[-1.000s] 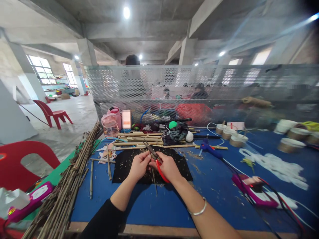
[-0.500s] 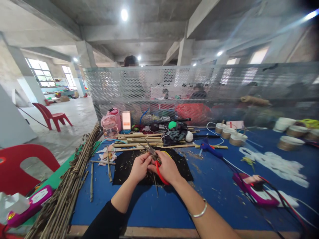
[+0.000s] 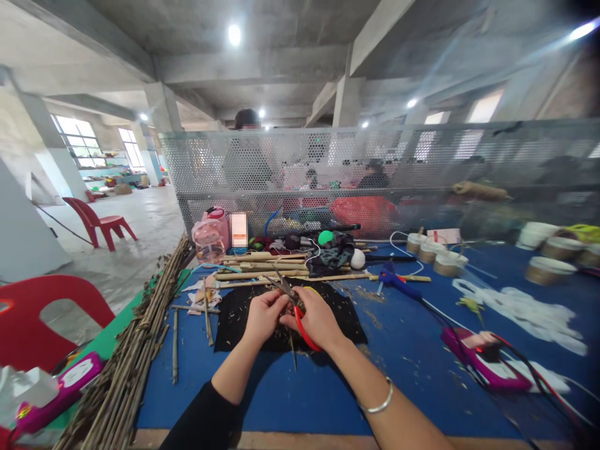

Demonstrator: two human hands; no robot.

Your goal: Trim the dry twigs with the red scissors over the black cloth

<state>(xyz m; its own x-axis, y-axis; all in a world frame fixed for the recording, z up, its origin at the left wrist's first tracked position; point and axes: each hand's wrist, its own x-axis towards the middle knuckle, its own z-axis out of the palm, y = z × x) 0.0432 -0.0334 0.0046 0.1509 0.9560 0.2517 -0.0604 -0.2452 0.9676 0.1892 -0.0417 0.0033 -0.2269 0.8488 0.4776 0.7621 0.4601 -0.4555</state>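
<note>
My right hand (image 3: 316, 317) grips a pair of scissors (image 3: 300, 315) with a red and yellow handle, its blades pointing away from me and a little apart. Close against it, my left hand (image 3: 263, 317) is closed, thumb and fingers pinched together beside the blades. A thin twig (image 3: 294, 353) pokes out below the hands; the part between the fingers is mostly hidden. Both hands are over a black cloth (image 3: 229, 322) strewn with small plant scraps. Short cut sticks (image 3: 175, 347) lie left of the cloth.
A long bundle of dry stems (image 3: 129, 350) runs along the left table edge. Bamboo sticks (image 3: 262, 274) lie behind the cloth. To the right are a blue glue gun (image 3: 398, 282), a purple power strip (image 3: 492, 369) with cables, and paper cups (image 3: 450, 262). A perforated metal screen (image 3: 300, 150) stands behind.
The scissor blades have spread slightly apart. Both hands keep nearly the same place over the cloth, and the whole view has shifted a little.
</note>
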